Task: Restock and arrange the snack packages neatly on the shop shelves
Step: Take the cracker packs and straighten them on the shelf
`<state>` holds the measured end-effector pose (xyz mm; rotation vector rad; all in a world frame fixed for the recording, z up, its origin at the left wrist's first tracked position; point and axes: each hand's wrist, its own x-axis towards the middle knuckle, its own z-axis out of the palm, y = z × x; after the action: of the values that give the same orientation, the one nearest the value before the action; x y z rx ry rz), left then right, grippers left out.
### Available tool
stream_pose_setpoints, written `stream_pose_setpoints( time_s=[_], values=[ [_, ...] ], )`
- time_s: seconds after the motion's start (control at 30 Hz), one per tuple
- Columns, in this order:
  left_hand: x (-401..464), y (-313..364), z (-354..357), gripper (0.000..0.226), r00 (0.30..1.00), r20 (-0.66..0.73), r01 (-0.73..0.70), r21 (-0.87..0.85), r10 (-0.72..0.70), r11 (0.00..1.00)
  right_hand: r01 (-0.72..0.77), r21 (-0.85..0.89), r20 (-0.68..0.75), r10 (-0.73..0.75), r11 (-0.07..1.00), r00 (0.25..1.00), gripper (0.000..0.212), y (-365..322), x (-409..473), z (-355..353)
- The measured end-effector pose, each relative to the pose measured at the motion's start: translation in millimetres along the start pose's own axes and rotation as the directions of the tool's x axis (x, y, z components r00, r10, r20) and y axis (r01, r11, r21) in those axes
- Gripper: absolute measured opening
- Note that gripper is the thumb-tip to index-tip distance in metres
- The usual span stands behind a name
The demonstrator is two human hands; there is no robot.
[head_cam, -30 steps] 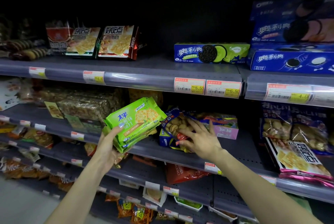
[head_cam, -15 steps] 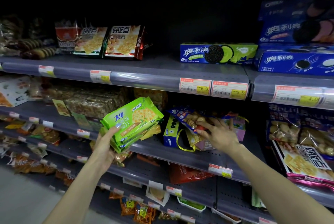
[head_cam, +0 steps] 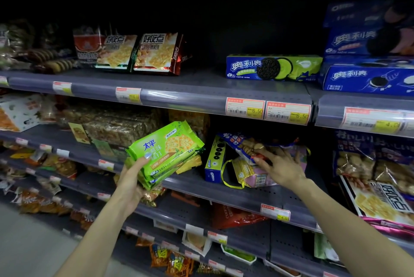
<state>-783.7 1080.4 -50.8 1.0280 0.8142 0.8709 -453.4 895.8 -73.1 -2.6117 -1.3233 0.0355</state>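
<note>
cracker packs left of Oreo box
</note>
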Motion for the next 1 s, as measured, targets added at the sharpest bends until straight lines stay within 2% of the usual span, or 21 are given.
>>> stream_pose_setpoints(
  time_s=[0.1,0.2,0.27,0.33,0.4,0.57,0.67,0.77,1.0],
  values=[
    [1,0,-1,0.070,1.000,-0.005,0.009,0.001,-0.009,1.000,0.004,0.032,0.017,-0.005,0.999,1.000,0.055,0,0,3],
    [0,0,-1,0.073,1.000,-0.005,0.012,0.014,-0.012,1.000,0.011,0.052,0.058,-0.014,0.999,0.998,0.075,-1,-1,2],
    [0,-1,-1,0.070,1.000,-0.007,0.011,0.014,-0.011,1.000,0.017,0.074,0.066,-0.022,0.997,0.998,0.090,-1,-2,2],
    [1,-2,-3,0.058,1.000,-0.005,0.010,0.011,-0.010,1.000,0.018,0.101,0.072,-0.025,0.995,0.997,0.095,-2,-3,3],
    [1,-2,-5,0.052,1.000,-0.004,0.008,0.008,-0.008,1.000,0.020,0.120,0.082,-0.031,0.993,0.996,0.095,-3,-5,3],
    [1,-1,-14,0.074,1.000,-0.007,0.009,0.025,-0.009,1.000,0.038,0.132,0.077,-0.048,0.991,0.996,0.097,-8,-6,5],
    [3,-3,-17,0.065,1.000,-0.022,0.006,0.028,-0.005,1.000,0.039,0.141,0.085,-0.052,0.989,0.995,0.095,-10,-7,4],
    [5,-5,-17,0.048,0.999,-0.051,0.008,0.023,-0.007,1.000,0.051,0.149,0.088,-0.065,0.988,0.994,0.081,-10,-9,3],
    [3,-1,-8,0.054,1.000,-0.023,0.003,0.019,-0.002,1.000,0.051,0.196,0.065,-0.065,0.979,0.996,0.082,-9,-13,2]
  ],
)
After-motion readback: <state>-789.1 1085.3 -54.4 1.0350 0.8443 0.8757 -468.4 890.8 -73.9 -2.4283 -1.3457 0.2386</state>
